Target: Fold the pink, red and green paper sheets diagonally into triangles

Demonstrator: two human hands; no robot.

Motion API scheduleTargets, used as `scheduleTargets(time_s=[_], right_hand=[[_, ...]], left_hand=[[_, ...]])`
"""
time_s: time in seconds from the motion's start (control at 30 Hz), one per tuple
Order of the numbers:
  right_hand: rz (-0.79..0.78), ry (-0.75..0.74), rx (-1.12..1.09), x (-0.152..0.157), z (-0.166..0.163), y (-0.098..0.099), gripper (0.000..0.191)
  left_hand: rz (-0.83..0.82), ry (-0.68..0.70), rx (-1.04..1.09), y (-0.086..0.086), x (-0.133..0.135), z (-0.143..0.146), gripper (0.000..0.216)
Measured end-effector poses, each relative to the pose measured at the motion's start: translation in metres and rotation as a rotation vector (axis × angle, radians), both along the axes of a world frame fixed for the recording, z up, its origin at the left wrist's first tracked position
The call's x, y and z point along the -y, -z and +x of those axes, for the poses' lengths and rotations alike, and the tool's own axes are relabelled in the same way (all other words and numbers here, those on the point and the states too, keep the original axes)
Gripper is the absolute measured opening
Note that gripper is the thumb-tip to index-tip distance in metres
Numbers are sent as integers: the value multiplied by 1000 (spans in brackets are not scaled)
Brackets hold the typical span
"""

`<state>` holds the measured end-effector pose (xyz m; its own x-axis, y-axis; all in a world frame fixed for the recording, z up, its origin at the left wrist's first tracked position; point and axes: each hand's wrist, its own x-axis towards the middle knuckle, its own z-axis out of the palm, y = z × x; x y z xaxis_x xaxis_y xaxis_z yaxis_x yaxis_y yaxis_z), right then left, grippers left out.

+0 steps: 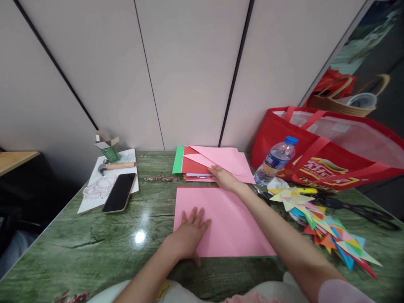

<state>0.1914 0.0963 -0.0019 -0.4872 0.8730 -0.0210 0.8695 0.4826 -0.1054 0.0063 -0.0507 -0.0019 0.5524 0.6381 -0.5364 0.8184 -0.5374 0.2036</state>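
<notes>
The left hand (pixel 189 236) lay open, fingers spread, gripping nothing, on one large pink sheet (pixel 233 223), presumably steadying it. Just beyond that sheet, the right hand (pixel 224 178) rested partly extended on one stack of coloured paper (pixel 227 158), perhaps keeping it settled, though I could not tell whether it pinched any. One water bottle (pixel 275 162) stood right of that hand; one smartphone (pixel 120 192) and one claw hammer (pixel 121 166) lay well left of both, seemingly set aside.
</notes>
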Motion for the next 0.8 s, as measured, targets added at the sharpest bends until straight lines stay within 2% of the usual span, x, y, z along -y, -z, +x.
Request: scheduleTargets(time_s=[0.13,0.27,0.4,0.47,0.57,0.67,0.8], right_hand=[[-109,-97,-24,41,-4,8,52],[-391,-52,-1,78,-1,6,69],[-496,-32,-1,95,-1,1,74],[-495,-33,1,96,-2,0,75],[-488,-38,-8,95,-1,2,73],[-475,-40,-34,93,2,7,66],[-449,-44,-54,92,7,13,61]], left_hand=[[1,8,-3,-6,2,3,115],[-7,34,15,-5,4,3,113],[-32,31,62,-6,5,-2,105],[-59,24,109,-11,4,-6,87],[-38,6,225,-23,2,-15,39],[109,-165,375,-33,-4,-26,11],[241,-432,473,-34,-20,-42,16]])
